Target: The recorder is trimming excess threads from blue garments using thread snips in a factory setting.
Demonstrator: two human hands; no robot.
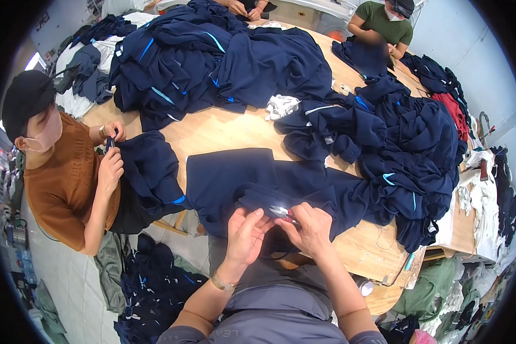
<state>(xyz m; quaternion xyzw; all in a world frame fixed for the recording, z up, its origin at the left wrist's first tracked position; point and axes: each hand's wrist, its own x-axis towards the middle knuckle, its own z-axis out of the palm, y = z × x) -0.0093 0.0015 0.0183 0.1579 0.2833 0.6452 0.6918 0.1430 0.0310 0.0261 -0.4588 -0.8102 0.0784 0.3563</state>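
Stretching crosswise, the navy garment lies mostly beyond the right hand, whose fingers clamp small snips over the garment's near side, blades toward the left hand (whether that pinches cloth, I can't tell from here).

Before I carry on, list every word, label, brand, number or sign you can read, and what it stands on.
Co-worker's brown shirt: raised lettering across the chest; wording not copied here.
Wearer's gray top: pale lettering, upside down; not copied either.
Dark wall marking, upper left: too small to read.
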